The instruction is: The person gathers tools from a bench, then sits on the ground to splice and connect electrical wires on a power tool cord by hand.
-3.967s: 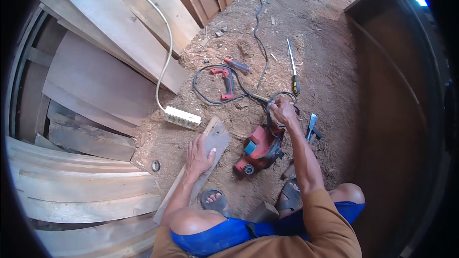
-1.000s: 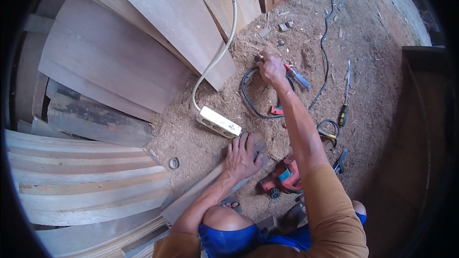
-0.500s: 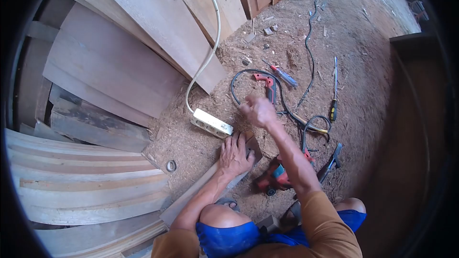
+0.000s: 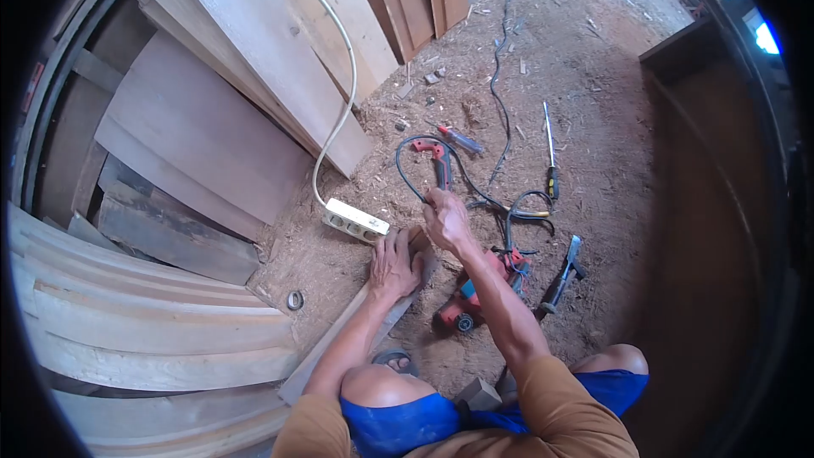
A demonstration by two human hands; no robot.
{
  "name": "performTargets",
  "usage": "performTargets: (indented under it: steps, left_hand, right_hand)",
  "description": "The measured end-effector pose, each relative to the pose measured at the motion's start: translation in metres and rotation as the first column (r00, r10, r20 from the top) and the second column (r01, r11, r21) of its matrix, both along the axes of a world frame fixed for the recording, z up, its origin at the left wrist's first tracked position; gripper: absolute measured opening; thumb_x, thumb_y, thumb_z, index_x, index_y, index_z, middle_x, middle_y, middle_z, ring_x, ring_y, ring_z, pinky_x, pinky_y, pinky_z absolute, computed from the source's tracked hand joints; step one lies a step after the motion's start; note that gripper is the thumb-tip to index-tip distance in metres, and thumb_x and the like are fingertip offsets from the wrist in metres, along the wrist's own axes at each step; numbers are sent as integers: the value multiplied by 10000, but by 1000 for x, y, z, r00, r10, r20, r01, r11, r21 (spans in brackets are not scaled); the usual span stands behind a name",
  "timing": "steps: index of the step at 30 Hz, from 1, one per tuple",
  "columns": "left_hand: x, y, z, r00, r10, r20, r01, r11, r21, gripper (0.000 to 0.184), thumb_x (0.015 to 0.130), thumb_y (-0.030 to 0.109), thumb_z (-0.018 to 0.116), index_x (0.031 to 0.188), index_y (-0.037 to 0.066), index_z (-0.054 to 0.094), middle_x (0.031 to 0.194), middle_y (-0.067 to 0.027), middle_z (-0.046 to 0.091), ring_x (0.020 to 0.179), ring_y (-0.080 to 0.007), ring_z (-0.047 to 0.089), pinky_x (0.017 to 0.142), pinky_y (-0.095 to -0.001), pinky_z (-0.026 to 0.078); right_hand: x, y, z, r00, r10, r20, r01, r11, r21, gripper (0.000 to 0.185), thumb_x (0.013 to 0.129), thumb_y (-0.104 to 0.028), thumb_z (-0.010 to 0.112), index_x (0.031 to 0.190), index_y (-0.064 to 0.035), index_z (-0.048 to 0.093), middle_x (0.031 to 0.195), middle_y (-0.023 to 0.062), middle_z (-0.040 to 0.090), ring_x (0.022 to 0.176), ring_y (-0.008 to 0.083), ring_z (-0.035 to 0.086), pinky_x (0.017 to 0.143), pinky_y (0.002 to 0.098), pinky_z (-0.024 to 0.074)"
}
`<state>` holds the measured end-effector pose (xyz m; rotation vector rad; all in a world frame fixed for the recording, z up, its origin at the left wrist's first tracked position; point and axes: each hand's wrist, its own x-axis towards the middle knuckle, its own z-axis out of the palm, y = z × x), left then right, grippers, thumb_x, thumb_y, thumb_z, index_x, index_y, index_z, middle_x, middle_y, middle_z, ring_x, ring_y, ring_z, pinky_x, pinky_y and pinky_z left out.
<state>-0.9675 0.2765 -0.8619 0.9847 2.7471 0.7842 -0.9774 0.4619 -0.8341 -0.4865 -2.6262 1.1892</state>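
Observation:
My left hand [image 4: 393,268] lies on the near-upper end of a long wooden board [image 4: 397,312], fingers stretched along it and thumb apart. Just past those fingertips sits a white power strip [image 4: 356,220]. My right hand [image 4: 447,222] is closed beside the board's end; what its fingers hold, if anything, is hidden. Beyond it lies a red and black power tool handle [image 4: 439,163] with a dark cord looped round it. Under my right forearm rests a red power tool [image 4: 471,297] with a round dark knob, partly covered.
Wooden boards [image 4: 170,305] are stacked at the left, and more panels [image 4: 254,42] lean behind. A clear-handled screwdriver [image 4: 462,141], a long screwdriver [image 4: 552,157], a black tool with a metal end [image 4: 561,276] and a tape roll [image 4: 294,299] lie on the sawdust-covered ground.
My right hand has come down and closer to the board's end beside my left hand. The left hand stays on the board. The whole view has shifted slightly.

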Motion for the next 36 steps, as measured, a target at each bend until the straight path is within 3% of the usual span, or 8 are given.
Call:
performTargets:
  steps: [3,6,10,20,22,25,29,36]
  left_hand:
    - [-3,-10,-15,994,-39,-100,49,994,100,547,972,261,523,1400,-63,417,1374,-294,481,1273,-424,455,1096,-546,348]
    - [-9,-12,-14,989,55,137,-89,963,254,551,1044,309,413,1416,-96,391,1354,-302,500,1260,-376,490,1112,-529,356]
    - [-35,2,51,270,-269,924,-746,548,378,492,1069,414,426,1266,-26,523,1105,-198,649,898,-252,656,783,-404,573]
    - [-56,28,212,542,-330,773,-348,749,564,217,1008,235,613,1038,21,615,745,-11,580,565,-80,528,487,-236,479]
    - [-60,33,245,591,-356,724,-233,783,576,210,1003,227,616,1032,21,641,713,17,558,549,-60,504,464,-219,442]
    - [-57,33,288,686,-387,617,-128,770,625,188,1002,199,610,1038,26,673,678,44,530,528,-28,464,440,-189,369]
    - [-42,28,315,697,-420,581,-239,628,741,152,1010,152,602,1040,26,681,680,41,541,515,2,427,424,-156,305]
    - [-49,27,308,736,-392,551,-320,516,795,145,985,128,648,1093,31,641,689,6,590,479,-5,400,410,-159,280]
  right_hand:
    - [41,-8,19,994,-47,-95,43,998,-47,117,851,-88,625,939,-16,653,906,217,663,909,419,639,806,509,497]
    - [84,-21,35,991,-30,-133,27,999,-23,109,842,-53,664,945,-19,672,904,197,663,921,402,634,815,489,499]
    - [127,-43,32,987,89,-134,-89,996,11,144,852,-64,667,986,-19,694,898,196,664,913,399,633,801,485,502]
    - [145,-34,46,972,234,17,-234,972,-5,271,842,-73,646,1105,-33,698,1042,236,675,1034,410,647,949,462,509]
    - [139,-11,69,973,173,151,-161,983,-85,375,857,-84,615,1224,-30,664,1173,238,687,1122,394,654,996,412,513]
    - [135,43,50,978,-196,-70,200,978,60,284,912,-139,612,1154,-26,706,1107,229,718,1054,323,697,921,398,544]
    - [155,97,66,839,-517,-171,517,855,-45,257,906,-161,610,1060,14,721,930,174,746,878,251,712,814,380,551]
    - [198,109,43,872,-433,229,458,886,-67,332,882,-245,638,1042,30,728,894,152,739,848,214,698,789,380,534]
